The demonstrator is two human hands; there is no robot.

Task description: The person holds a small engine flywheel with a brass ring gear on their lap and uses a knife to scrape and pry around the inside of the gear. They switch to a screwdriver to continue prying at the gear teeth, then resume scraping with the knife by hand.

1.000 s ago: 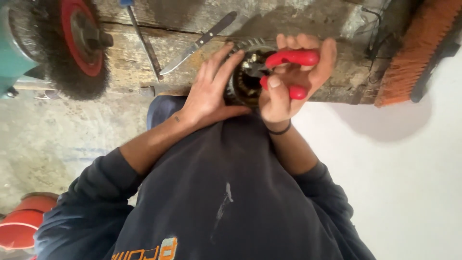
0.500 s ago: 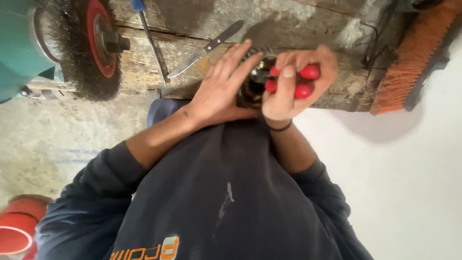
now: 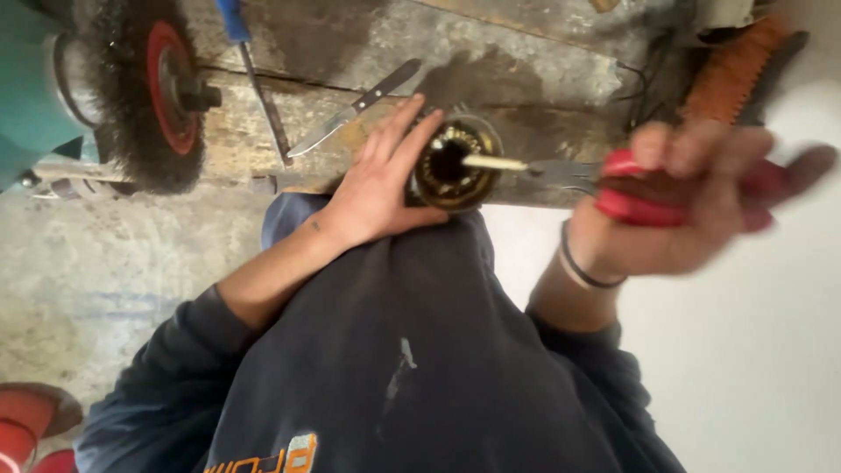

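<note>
- A worn wooden bench (image 3: 526, 52) ran across the top of the view, scarred and grey with dust; below it on the left lay a stained concrete floor (image 3: 96, 280), and on the right a plain pale surface.
- A wire wheel (image 3: 144, 96) with a red hub stood at the bench's left end, mounted on a teal machine (image 3: 31, 88).
- A blue-handled screwdriver (image 3: 250, 70) and a knife (image 3: 355, 107) lay on the bench, near each other but apart; an orange brush (image 3: 731, 74) sat at the far right.
- The left hand (image 3: 377, 188) was wrapped round a dark round part (image 3: 451, 165) with a brassy ring of windings, fingers spread along its side; it held the part at the bench's front edge, just above the dark sweatshirt (image 3: 420, 368).
- The right hand (image 3: 692, 206), blurred, was closed tight on red-handled pliers (image 3: 613, 188); a dark band circled the wrist.
- The pliers' jaws were clamped on a thin pale strip (image 3: 495, 163); the strip's other end reached into the part's middle hole.
- The right hand was well out to the right of the part, apart from the left hand.
- A red tub (image 3: 26, 425) showed at the lower left corner.
</note>
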